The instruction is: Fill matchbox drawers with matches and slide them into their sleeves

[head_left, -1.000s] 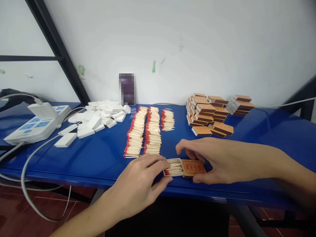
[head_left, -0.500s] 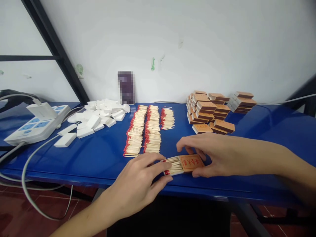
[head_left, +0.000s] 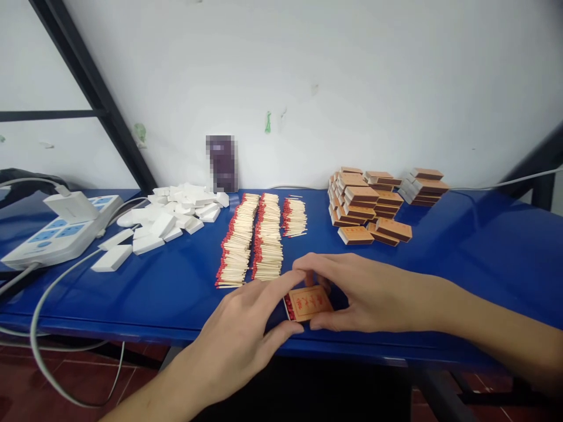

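Between my hands, near the table's front edge, lies an orange matchbox (head_left: 310, 303) with red printing. Its left end still shows a thin strip of white tray and red match heads. My left hand (head_left: 253, 319) grips the box at that left end, thumb at the front and fingers at the back. My right hand (head_left: 356, 290) holds the sleeve from the right, thumb along the near side and fingers behind. Behind them lie rows of loose matches (head_left: 268, 237) with red heads pointing left, and a shorter row (head_left: 294, 215) beside them.
Matchboxes (head_left: 360, 196) are stacked at the back right, with a smaller stack (head_left: 424, 186) farther right. White trays (head_left: 176, 211) are heaped at the left. A power strip (head_left: 61, 231) with a white cable (head_left: 37, 316) sits far left. A pixelated dark object (head_left: 223, 164) leans against the wall.
The orange sleeve has slid left over the tray, covering the matches that lay exposed. My right hand has moved left with it, close to my left hand. The view has shifted slightly.
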A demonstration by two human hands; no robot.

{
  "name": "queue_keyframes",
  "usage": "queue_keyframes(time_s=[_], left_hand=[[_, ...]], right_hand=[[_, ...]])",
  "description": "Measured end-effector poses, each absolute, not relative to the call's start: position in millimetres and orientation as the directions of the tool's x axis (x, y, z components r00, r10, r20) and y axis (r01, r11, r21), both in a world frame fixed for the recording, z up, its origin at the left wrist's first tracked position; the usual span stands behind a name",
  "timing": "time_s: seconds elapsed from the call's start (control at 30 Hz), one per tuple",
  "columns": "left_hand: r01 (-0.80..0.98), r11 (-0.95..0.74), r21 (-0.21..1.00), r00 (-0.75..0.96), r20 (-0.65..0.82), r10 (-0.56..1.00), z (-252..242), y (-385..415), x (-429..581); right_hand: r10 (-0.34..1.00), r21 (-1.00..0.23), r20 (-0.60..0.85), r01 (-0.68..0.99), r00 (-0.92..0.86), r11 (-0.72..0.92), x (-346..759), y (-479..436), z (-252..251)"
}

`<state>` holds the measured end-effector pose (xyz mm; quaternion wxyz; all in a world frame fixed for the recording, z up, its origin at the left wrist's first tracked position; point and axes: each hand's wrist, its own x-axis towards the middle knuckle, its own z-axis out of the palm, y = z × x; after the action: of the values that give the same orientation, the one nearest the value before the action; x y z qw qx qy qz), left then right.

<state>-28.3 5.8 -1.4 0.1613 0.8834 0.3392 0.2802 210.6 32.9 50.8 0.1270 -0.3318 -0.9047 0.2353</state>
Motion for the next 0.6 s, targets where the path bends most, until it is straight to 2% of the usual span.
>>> queue_keyframes(time_s=[0.1, 0.2, 0.6], left_hand=[[0.48, -0.69, 0.542, 0.586, 0.387, 0.712, -2, 8, -28], [0.46, -0.685, 0.565, 0.582, 0.391, 0.713, 1, 9, -27], [0.51, -0.651, 0.562, 0.585, 0.328, 0.742, 6, 6, -26]], right_hand=[[0.624, -0.535, 0.136, 0.473, -0.769, 0.7, 209, 34, 44], [0.578, -0.531, 0.134, 0.434, -0.805, 0.728, 208, 37, 40], [0.375, -0.542, 0.306, 0.164, -0.875, 0.824, 204, 38, 32]])
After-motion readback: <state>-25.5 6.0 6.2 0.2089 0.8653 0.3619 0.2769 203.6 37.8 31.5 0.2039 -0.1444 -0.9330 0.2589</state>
